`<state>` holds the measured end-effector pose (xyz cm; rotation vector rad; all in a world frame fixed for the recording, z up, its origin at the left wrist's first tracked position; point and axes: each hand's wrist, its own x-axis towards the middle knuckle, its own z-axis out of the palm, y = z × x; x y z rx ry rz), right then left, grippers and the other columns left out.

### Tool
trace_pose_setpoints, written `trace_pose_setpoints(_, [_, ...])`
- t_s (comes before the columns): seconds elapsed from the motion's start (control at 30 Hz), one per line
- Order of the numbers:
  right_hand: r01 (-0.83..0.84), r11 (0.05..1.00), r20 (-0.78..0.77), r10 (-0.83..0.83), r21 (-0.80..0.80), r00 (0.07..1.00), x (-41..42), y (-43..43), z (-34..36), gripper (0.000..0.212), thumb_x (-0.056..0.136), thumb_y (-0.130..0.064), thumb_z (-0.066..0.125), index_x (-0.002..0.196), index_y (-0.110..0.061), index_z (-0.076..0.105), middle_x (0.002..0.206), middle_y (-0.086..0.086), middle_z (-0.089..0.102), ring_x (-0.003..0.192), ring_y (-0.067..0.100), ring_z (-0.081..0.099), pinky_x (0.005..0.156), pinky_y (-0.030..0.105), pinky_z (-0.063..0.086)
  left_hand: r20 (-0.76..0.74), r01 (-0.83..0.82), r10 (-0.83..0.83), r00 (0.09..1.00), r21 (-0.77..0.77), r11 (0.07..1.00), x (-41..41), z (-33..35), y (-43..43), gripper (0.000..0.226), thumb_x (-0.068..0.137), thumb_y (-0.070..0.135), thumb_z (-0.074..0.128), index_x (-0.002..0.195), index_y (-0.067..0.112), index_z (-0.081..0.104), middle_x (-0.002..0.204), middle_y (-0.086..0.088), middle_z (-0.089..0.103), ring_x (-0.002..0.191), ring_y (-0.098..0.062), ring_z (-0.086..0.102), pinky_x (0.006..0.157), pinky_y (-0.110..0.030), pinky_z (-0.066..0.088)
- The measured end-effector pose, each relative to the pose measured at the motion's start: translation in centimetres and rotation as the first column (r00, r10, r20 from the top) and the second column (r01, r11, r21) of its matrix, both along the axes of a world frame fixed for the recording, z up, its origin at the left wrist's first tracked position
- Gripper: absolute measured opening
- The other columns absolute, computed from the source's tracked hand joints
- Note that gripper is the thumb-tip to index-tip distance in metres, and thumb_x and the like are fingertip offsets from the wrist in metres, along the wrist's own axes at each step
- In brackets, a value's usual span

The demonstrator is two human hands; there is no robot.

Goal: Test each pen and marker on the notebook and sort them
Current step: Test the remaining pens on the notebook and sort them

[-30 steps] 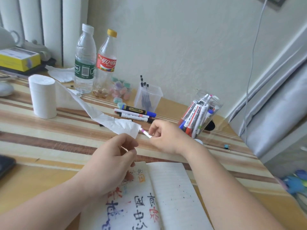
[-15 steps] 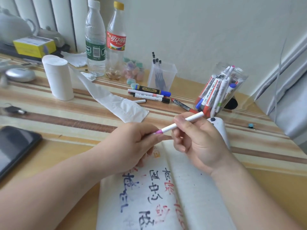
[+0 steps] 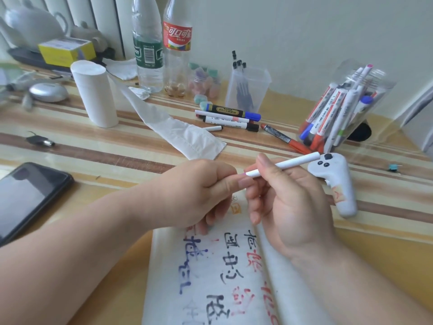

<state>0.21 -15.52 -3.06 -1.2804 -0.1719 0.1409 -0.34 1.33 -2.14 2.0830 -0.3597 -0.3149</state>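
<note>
— While the right hand (image 3: 288, 207) pinches the white marker (image 3: 293, 164) by its barrel, why does the pink tip point at the left hand (image 3: 199, 195) and not down?
— Probably to check the tip. That hand is curled, thumb against forefinger right at the tip, but I cannot tell whether it pinches anything.
— And the notebook (image 3: 210, 277)?
— Open on the desk (image 3: 117, 160) just under both hands, ready for a stroke. More markers stand in the clear cup (image 3: 379, 90); a few lying markers (image 3: 229, 116) sit side by side behind, likely already sorted

A white marker (image 3: 284, 164) with a pink tip; brown-striped yellow table (image 3: 117, 158); black phone (image 3: 25, 198).
</note>
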Motion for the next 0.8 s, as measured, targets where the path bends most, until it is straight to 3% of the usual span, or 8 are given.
trace_pose_setpoints(0.13, [0.050, 0.998, 0.026, -0.050, -0.036, 0.998, -0.4, 0.5, 0.0, 0.036, 0.093, -0.028, 0.064, 0.064, -0.009, 0.074, 0.052, 0.010, 0.054, 0.038, 0.017, 0.045, 0.035, 0.022, 0.035, 0.063, 0.030, -0.036, 0.997, 0.087, 0.996, 0.1, 0.3, 0.3, 0.058, 0.083, 0.066, 0.039, 0.073, 0.011, 0.053, 0.062, -0.005, 0.063, 0.049, -0.017, 0.066, 0.055, -0.042, 0.058])
trace_pose_setpoints(0.23, [0.330, 0.939, -0.081, -0.324, 0.093, 0.943, 1.6, -1.4, 1.1, 0.046, 0.098, -0.028, 0.059, 0.054, -0.014, 0.068, 0.047, 0.002, 0.049, 0.034, 0.011, 0.038, 0.034, 0.017, 0.029, 0.225, -0.017, -0.046, 0.973, 0.271, 0.963, 0.2, -0.1, 1.6, 0.056, 0.089, 0.065, 0.033, 0.070, 0.014, 0.050, 0.062, 0.005, 0.061, 0.053, -0.008, 0.057, 0.060, -0.029, 0.048])
trace_pose_setpoints(0.3, [0.399, 0.911, -0.089, -0.391, 0.106, 0.916, 2.7, -3.1, 1.6, 0.039, 0.100, -0.027, 0.058, 0.064, -0.015, 0.067, 0.050, 0.002, 0.049, 0.037, 0.011, 0.038, 0.035, 0.017, 0.030, 0.223, -0.083, 0.034, 0.974, 0.216, 0.973, 0.5, -0.3, 2.6, 0.057, 0.089, 0.064, 0.034, 0.069, 0.013, 0.049, 0.058, 0.004, 0.060, 0.046, -0.007, 0.055, 0.054, -0.022, 0.045])
trace_pose_setpoints(0.4, [0.103, 0.991, -0.045, -0.107, -0.090, 0.993, 2.4, -4.1, 1.0, 0.032, 0.093, -0.026, 0.060, 0.070, -0.004, 0.064, 0.053, 0.012, 0.052, 0.043, 0.023, 0.043, 0.037, 0.025, 0.037, 0.182, -0.093, 0.064, 0.981, 0.157, 0.983, 0.8, 0.0, 2.7, 0.055, 0.087, 0.066, 0.044, 0.074, 0.013, 0.054, 0.066, 0.002, 0.062, 0.054, -0.009, 0.054, 0.055, -0.018, 0.042])
trace_pose_setpoints(0.5, [-0.204, 0.936, -0.025, 0.205, -0.288, 0.978, 1.6, -3.7, 0.3, 0.027, 0.082, -0.028, 0.072, 0.073, -0.003, 0.070, 0.059, 0.017, 0.058, 0.050, 0.031, 0.053, 0.044, 0.033, 0.047, 0.185, 0.000, -0.077, 0.980, 0.386, 0.923, 0.8, 0.1, 2.6, 0.050, 0.070, 0.067, 0.077, 0.091, 0.025, 0.059, 0.081, 0.012, 0.056, 0.078, -0.006, 0.054, 0.067, -0.022, 0.046])
trace_pose_setpoints(0.57, [-0.261, 0.876, 0.002, 0.287, -0.406, 0.958, 1.3, -3.5, 0.1, 0.015, 0.081, -0.017, 0.079, 0.075, -0.006, 0.071, 0.061, 0.014, 0.062, 0.053, 0.031, 0.059, 0.052, 0.032, 0.052, 0.147, 0.078, -0.170, 0.974, 0.490, 0.868, 0.6, 0.1, 2.6, 0.068, 0.054, 0.070, 0.086, 0.100, 0.030, 0.056, 0.090, 0.016, 0.051, 0.091, -0.002, 0.049, 0.077, -0.022, 0.045])
trace_pose_setpoints(0.63, [-0.258, 0.839, 0.046, 0.318, -0.479, 0.947, 1.1, -3.5, 0.0, 0.005, 0.081, -0.014, 0.071, 0.077, -0.012, 0.072, 0.061, 0.009, 0.064, 0.054, 0.026, 0.062, 0.055, 0.028, 0.052, 0.122, 0.155, -0.248, 0.961, 0.504, 0.850, 0.4, 0.1, 2.4, 0.079, 0.045, 0.074, 0.086, 0.104, 0.034, 0.051, 0.096, 0.019, 0.049, 0.099, 0.000, 0.045, 0.080, -0.021, 0.046])
trace_pose_setpoints(0.8, [-0.262, 0.825, 0.048, 0.329, -0.500, 0.943, 0.8, -3.0, -0.2, 0.007, 0.078, -0.012, 0.066, 0.076, -0.015, 0.072, 0.053, 0.013, 0.058, 0.045, 0.024, 0.054, 0.049, 0.030, 0.043, 0.117, 0.244, -0.352, 0.929, 0.523, 0.817, 0.6, -0.4, 1.6, 0.083, 0.044, 0.079, 0.083, 0.108, 0.038, 0.049, 0.113, 0.021, 0.052, 0.114, -0.007, 0.044, 0.097, -0.032, 0.046])
